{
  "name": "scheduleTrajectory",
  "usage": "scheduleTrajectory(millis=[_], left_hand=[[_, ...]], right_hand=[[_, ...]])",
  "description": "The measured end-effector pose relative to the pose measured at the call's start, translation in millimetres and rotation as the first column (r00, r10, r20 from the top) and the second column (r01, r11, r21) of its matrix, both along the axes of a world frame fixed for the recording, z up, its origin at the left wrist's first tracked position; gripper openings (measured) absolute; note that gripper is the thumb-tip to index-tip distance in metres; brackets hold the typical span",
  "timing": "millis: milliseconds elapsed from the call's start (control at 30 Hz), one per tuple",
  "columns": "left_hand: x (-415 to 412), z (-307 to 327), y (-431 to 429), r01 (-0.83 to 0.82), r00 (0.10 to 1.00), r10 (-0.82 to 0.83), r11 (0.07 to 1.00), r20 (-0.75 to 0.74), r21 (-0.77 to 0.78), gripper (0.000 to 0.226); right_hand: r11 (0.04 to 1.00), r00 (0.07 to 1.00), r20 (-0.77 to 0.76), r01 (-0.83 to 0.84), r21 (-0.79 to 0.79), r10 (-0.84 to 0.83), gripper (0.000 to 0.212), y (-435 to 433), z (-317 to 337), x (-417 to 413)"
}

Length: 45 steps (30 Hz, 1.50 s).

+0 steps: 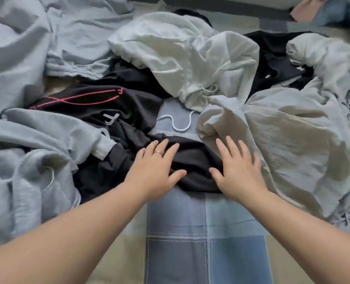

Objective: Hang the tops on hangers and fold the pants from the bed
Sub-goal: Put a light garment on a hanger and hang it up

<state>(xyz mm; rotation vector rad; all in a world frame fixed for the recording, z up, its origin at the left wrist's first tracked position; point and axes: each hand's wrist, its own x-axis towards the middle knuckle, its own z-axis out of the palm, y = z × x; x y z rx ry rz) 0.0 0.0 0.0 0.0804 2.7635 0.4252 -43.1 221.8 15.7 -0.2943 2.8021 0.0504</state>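
Observation:
A heap of clothes covers the bed. A black garment (194, 160) lies crumpled at the front of the heap. My left hand (155, 171) lies on its left part with fingers straight and spread. My right hand (239, 171) reaches over its right edge, fingers also straight, partly over a pale grey top (282, 144). Another black garment with pink lines (92, 103) lies to the left. A white hooded top (182, 58) with a drawstring (180, 125) is behind. No hanger is in view.
Light blue-grey garments (26, 150) fill the left side. A pale top with dark lettering (338, 83) lies at the right. The patchwork bedsheet (206, 242) shows in front of the heap. Pink and blue fabric (321, 9) sits at the far right corner.

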Motion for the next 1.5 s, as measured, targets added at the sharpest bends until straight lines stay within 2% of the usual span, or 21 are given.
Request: scheduleTrajectory(millis=[100, 167, 233, 333, 400, 500, 567, 667, 700, 833, 900, 1067, 1167, 1233, 1300, 1367, 1433, 1500], left_hand=[[-37, -25, 27, 0.059, 0.996, -0.059, 0.998, -0.071, -0.006, 0.085], [-64, -33, 51, 0.094, 0.992, -0.089, 0.994, -0.088, 0.051, 0.09], [-89, -39, 75, 0.097, 0.989, -0.084, 0.99, -0.122, 0.1, 0.096], [-125, -38, 106, 0.062, 0.98, -0.033, 0.987, -0.196, 0.148, 0.102], [-134, -37, 124, 0.074, 0.971, -0.028, 0.98, -0.239, 0.182, 0.106], [-129, -38, 140, 0.178, 0.956, -0.132, 0.971, -0.261, 0.162, 0.104], [-117, -39, 143, 0.216, 0.964, -0.182, 0.961, -0.196, 0.171, 0.086], [-90, -36, 141, 0.201, 0.975, -0.165, 0.94, -0.149, 0.275, 0.023], [-78, -33, 138, 0.194, 0.976, -0.157, 0.942, -0.15, 0.275, 0.011], [-17, -15, 111, 0.223, 0.974, -0.211, 0.955, -0.081, 0.194, 0.01], [17, -3, 91, 0.234, 0.971, -0.238, 0.964, 0.015, 0.129, 0.012], [90, 30, 32, 0.127, 0.942, -0.116, 0.992, 0.315, -0.015, 0.016], [127, 49, -3, 0.101, 0.868, -0.013, 0.983, 0.496, -0.152, 0.015], [142, 61, -15, 0.117, 0.852, -0.001, 0.975, 0.523, -0.19, 0.018], [142, 69, -14, 0.117, 0.914, -0.015, 0.967, 0.406, -0.228, 0.016], [128, 72, -1, 0.103, 0.961, -0.038, 0.969, 0.273, -0.227, 0.028], [105, 70, 23, 0.059, 0.981, -0.037, 0.992, 0.192, -0.114, 0.044], [75, 65, 54, -0.006, 0.987, 0.0, 0.999, 0.162, 0.034, 0.052]], right_hand=[[0.984, 0.988, -0.146, 0.077, 0.162, -0.054, 0.094, 22, -18, -29], [0.971, 0.979, -0.127, 0.176, 0.163, -0.156, 0.1, 40, -24, -49], [0.956, 0.96, -0.05, 0.278, 0.089, -0.275, 0.097, 60, -28, -67], [0.951, 0.952, 0.004, 0.307, -0.046, -0.307, 0.069, 86, -32, -88], [0.951, 0.954, -0.08, 0.277, -0.137, -0.29, 0.042, 95, -36, -88], [0.91, 0.954, -0.094, 0.239, -0.34, -0.286, 0.016, 97, -36, -68], [0.844, 0.962, -0.015, 0.231, -0.485, -0.272, 0.015, 91, -34, -48], [0.713, 0.954, 0.142, 0.293, -0.638, -0.265, 0.02, 83, -24, -14], [0.679, 0.949, 0.171, 0.311, -0.666, -0.266, 0.021, 81, -20, -3], [0.626, 0.922, 0.294, 0.388, -0.676, -0.253, 0.023, 70, -8, 54], [0.616, 0.902, 0.369, 0.425, -0.663, -0.225, 0.028, 59, 4, 84], [0.548, 0.805, 0.526, 0.58, -0.603, -0.273, 0.035, 4, 32, 153], [0.572, 0.769, 0.631, 0.565, -0.595, -0.103, 0.031, -38, 48, 191], [0.603, 0.74, 0.672, 0.532, -0.595, 0.01, 0.027, -54, 59, 203], [0.599, 0.752, 0.659, 0.526, -0.604, 0.005, 0.024, -50, 66, 195], [0.583, 0.816, 0.57, 0.51, -0.633, -0.096, 0.027, -27, 70, 174], [0.618, 0.882, 0.418, 0.457, -0.639, -0.22, 0.032, 7, 68, 145], [0.709, 0.917, 0.263, 0.4, -0.582, -0.301, 0.046, 43, 61, 113]])
